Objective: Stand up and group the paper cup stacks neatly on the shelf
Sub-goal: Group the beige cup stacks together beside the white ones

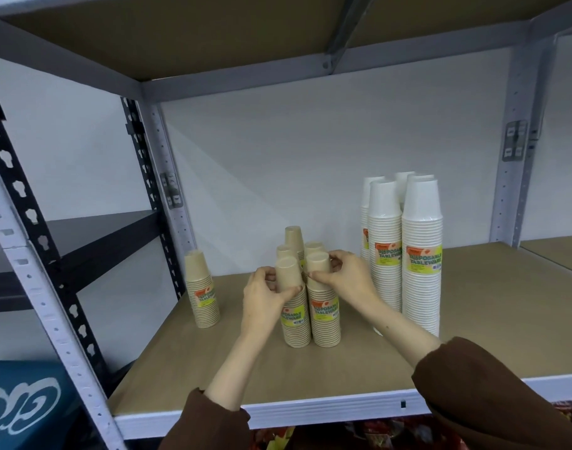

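Observation:
Several wrapped stacks of brown paper cups stand upright in a tight cluster mid-shelf. My left hand (pixel 264 295) grips the front left brown stack (pixel 294 323) near its top. My right hand (pixel 344 276) grips the front right brown stack (pixel 325 319) near its top. Both stacks touch each other, with more brown stacks (pixel 294 237) close behind them. One lone brown stack (pixel 202 292) stands apart at the left. Several taller white cup stacks (pixel 421 254) stand grouped at the right.
The brown shelf board (pixel 343 368) has a white front edge and grey uprights at both sides. Another shelf board hangs low overhead. A black rack stands to the left, with a blue box (pixel 21 407) at the lower left.

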A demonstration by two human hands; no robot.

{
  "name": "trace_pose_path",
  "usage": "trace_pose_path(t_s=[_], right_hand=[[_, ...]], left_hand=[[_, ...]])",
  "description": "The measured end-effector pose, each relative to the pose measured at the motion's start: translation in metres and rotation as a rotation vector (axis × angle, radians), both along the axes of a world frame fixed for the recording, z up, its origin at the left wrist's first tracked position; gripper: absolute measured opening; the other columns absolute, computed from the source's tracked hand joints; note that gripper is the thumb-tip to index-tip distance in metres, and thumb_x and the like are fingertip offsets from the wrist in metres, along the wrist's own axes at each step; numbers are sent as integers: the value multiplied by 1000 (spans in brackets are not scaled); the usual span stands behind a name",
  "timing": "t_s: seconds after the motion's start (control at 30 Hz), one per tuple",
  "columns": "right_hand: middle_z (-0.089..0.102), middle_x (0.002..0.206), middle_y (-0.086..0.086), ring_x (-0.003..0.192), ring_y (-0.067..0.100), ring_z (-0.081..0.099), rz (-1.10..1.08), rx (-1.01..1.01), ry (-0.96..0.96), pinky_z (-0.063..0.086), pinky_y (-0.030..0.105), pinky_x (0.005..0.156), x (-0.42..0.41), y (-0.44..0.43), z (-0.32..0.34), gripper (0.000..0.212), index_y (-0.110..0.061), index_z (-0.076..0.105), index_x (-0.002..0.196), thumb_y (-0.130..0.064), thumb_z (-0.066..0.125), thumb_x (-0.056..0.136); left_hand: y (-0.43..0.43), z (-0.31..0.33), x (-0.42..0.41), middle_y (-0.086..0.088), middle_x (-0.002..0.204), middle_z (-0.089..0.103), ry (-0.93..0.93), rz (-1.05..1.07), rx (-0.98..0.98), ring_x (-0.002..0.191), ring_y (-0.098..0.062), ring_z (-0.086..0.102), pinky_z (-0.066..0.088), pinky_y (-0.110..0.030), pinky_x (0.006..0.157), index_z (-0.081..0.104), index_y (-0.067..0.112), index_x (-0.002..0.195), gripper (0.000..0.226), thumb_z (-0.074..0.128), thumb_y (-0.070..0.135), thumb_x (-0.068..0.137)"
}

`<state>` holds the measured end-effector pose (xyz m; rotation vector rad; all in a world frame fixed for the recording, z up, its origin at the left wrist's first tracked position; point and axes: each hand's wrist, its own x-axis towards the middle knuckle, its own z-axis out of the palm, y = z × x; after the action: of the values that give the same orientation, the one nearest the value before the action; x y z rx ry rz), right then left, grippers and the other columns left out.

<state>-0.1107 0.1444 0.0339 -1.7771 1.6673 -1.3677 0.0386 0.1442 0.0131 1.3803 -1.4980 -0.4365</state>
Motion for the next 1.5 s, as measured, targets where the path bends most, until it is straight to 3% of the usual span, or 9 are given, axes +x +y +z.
trace_pose_path(t_s=[0.13,0.3,0.43,0.53,0.67,0.9,1.07,1.23,1.5], right_hand=[[62,113,12,92,15,56,31,-8,11,44,22,80,-6,1,-21,60,-5,60,118,-25,81,66],[58,116,13,103,23,58,54,100,79,44,24,85,-13,6,-51,69,-6,54,125,-25,82,65],[58,116,14,90,14,49,65,163,120,39,18,78,-15,8,-73,65,-5,54,123,-21,81,66],[54,102,6,84,11,47,66,179,122,35,4,58,-14,9,-83,60,-4,55,121,-19,79,68],[51,97,2,76,8,48,55,168,87,34,-2,54,-13,6,-90,56,-4,56,120,-17,78,69],[61,113,15,83,11,49,33,143,58,33,8,56,-10,2,-95,56,-3,56,121,-16,77,71],[61,115,15,86,11,51,34,152,33,38,12,69,-10,1,-97,62,-3,55,125,-17,78,69],[62,118,13,95,18,58,14,135,13,41,20,77,-13,6,-90,70,-3,52,127,-31,79,70],[64,106,15,87,13,52,-95,-128,-3,44,24,78,-21,19,-50,39,1,60,115,-22,66,83]], left_hand=[[-6,-17,6,-8,104,62,0,-48,63,81,-15,56,45,-19,68,55,6,107,54,83,17,63],[-9,-43,13,-8,96,61,48,-101,152,78,-13,56,46,-8,62,51,4,110,59,84,6,61],[-9,-61,13,-13,104,63,-9,-96,224,79,-13,54,43,1,56,52,-1,114,59,83,8,64],[-8,-66,12,-15,112,64,-41,-99,222,84,-15,55,45,-11,67,54,1,114,57,82,11,66],[-7,-68,12,-17,112,66,-47,-94,209,84,-17,57,47,-23,79,57,2,113,56,82,11,64],[-5,-69,11,-16,110,66,-63,-63,193,83,-16,57,46,-23,77,57,1,111,57,84,15,63],[-3,-70,10,-17,111,66,-68,-56,195,84,-16,58,46,-22,77,57,1,111,58,84,17,63],[-1,-62,16,-13,114,61,-110,-100,229,87,-16,55,44,-24,76,53,2,117,65,84,17,62],[6,-30,34,-14,117,58,-286,-35,49,89,-13,49,39,-20,80,55,2,118,43,68,8,78]])
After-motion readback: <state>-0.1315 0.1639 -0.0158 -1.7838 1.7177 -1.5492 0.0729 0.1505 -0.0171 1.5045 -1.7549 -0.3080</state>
